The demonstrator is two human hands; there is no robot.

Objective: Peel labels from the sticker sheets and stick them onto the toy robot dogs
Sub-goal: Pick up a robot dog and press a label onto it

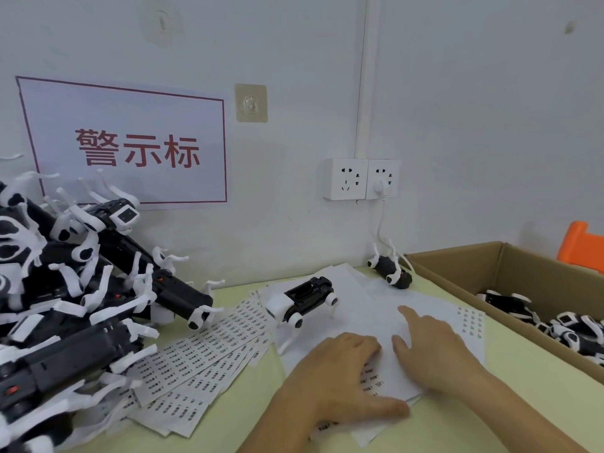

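Labels being picked from a sheet, toy dogs waiting on the table.

A heap of toy robot dogs lies far left, fanned sticker sheets beside it, one dog standing just beyond. The left hand is pressed flat, fingers spread; the right hand is open, gripping nothing. A label's corner is best lifted while the sheet is pinned.

A small assembly workshop: heaped toy robot dogs, sticker sheets, cardboard box, wall sign.
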